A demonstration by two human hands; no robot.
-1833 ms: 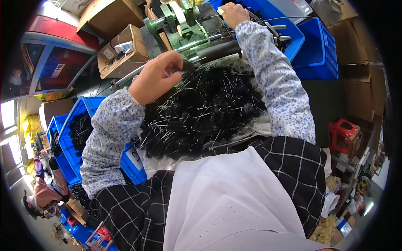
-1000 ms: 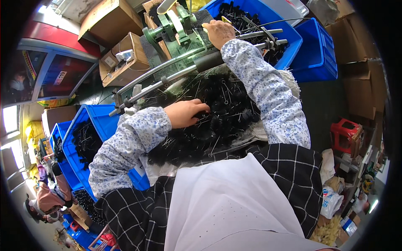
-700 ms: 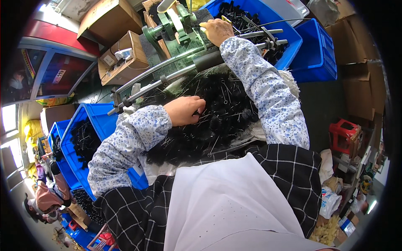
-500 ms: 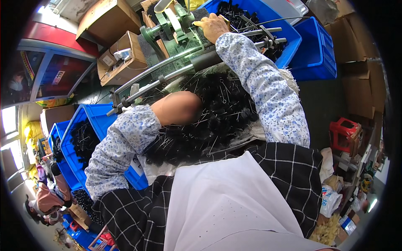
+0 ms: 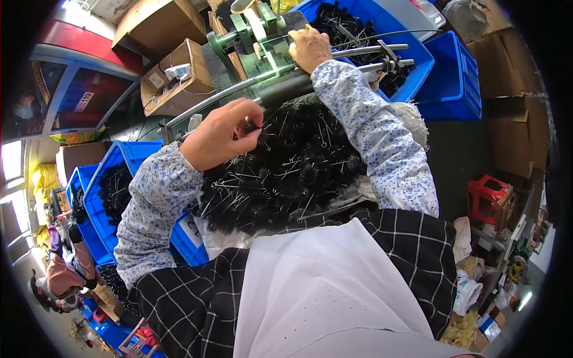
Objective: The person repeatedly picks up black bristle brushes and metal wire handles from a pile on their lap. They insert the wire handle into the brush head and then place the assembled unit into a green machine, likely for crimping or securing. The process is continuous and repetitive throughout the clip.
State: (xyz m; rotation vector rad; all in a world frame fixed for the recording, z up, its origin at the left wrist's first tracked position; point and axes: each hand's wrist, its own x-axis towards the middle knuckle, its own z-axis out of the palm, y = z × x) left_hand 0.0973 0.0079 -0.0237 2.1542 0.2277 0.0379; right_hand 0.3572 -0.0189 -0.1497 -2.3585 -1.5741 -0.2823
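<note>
A large heap of black-bristled wire brushes (image 5: 304, 161), many with looped wire ends, lies in front of me. Above its left part is my left hand (image 5: 221, 134), thumb and fingers pinched on a black wire brush (image 5: 253, 126), mostly hidden by the fingers. My right hand (image 5: 311, 50), with yellow coverings on its fingertips, is curled at the right side of the green bench machine (image 5: 248, 30). What its fingers hold, if anything, is hidden. Between heap and machine run metal rails with a dark padded roller (image 5: 283, 89).
Behind my right hand, a blue bin (image 5: 406, 59) holds more black brushes; another blue bin (image 5: 444, 71) stands beside it. Blue bins with brushes (image 5: 113, 194) are at the left. Cardboard boxes (image 5: 176, 77) stand far left. A red plastic stool (image 5: 489, 200) is at the right.
My left hand has risen from the heap, moving left and up, and its pinched fingers now show a black wire brush. My right hand has shifted slightly right and down beside the machine.
</note>
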